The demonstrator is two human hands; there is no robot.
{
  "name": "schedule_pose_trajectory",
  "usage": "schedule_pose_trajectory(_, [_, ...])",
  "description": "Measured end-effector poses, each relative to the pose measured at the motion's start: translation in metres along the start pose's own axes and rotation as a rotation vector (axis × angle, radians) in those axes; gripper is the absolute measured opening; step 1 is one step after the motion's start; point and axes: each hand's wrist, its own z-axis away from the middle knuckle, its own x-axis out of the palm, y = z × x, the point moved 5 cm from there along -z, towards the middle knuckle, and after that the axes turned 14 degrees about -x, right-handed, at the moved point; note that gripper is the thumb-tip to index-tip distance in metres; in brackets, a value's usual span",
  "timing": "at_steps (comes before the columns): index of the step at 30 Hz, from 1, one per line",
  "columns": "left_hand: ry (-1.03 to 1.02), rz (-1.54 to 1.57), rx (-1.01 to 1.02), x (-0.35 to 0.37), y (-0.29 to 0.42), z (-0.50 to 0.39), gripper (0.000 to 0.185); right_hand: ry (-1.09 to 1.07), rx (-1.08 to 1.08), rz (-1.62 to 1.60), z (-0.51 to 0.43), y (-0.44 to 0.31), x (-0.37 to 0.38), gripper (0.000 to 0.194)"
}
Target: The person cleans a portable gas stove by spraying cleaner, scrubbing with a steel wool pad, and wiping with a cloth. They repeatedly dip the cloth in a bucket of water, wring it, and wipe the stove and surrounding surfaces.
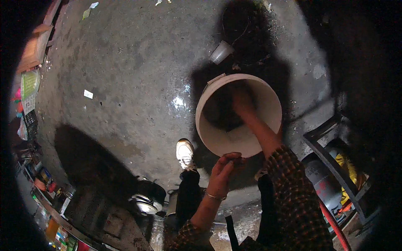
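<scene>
A large white plastic bucket (205,138) stands on the floor in front of me, its mouth facing up. My right hand (243,102) reaches down inside it, and the fingers are lost in shadow. Dark contents (224,116) lie at the bottom, too dim to name. Just at the near rim is my left hand (226,165), its thumb and fingers drawn together; whether something is pinched between them is unclear. The left wrist wears a bracelet (216,196).
Beyond the bucket, a translucent plastic cup (221,52) lies on the concrete floor (132,69). A metal frame (329,166) and a grey cylinder (323,182) stand at right. A lidded pot (149,197) sits left of my shoe (184,153). Crowded shelving (47,204) lines the left.
</scene>
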Motion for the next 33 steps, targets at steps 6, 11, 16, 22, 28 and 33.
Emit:
schedule_pose_trajectory(6, [0.064,-0.009,-0.044,0.002,0.001,0.000,0.024,0.345,-0.112,0.122,-0.010,-0.014,0.041,0.032])
schedule_pose_trajectory(11, [0.129,-0.003,-0.022,-0.006,0.005,0.009,0.022,0.136,-0.151,0.332,0.004,-0.043,0.025,0.030])
schedule_pose_trajectory(16, [0.183,0.023,0.031,-0.011,0.001,0.012,0.019,-0.159,-0.028,-0.310,0.021,-0.068,0.067,0.031])
schedule_pose_trajectory(22, [0.072,0.018,0.142,-0.023,0.006,0.005,0.016,-0.113,-0.052,-0.244,0.050,-0.052,0.046,0.032])
schedule_pose_trajectory(28, [0.190,0.018,0.077,-0.023,-0.007,-0.014,0.043,0.211,0.198,-1.104,0.171,-0.063,-0.096,0.039])
schedule_pose_trajectory(33, [0.138,0.275,-0.181,0.008,-0.012,-0.024,0.052,0.496,0.252,-1.191,0.243,-0.102,-0.193,0.038])
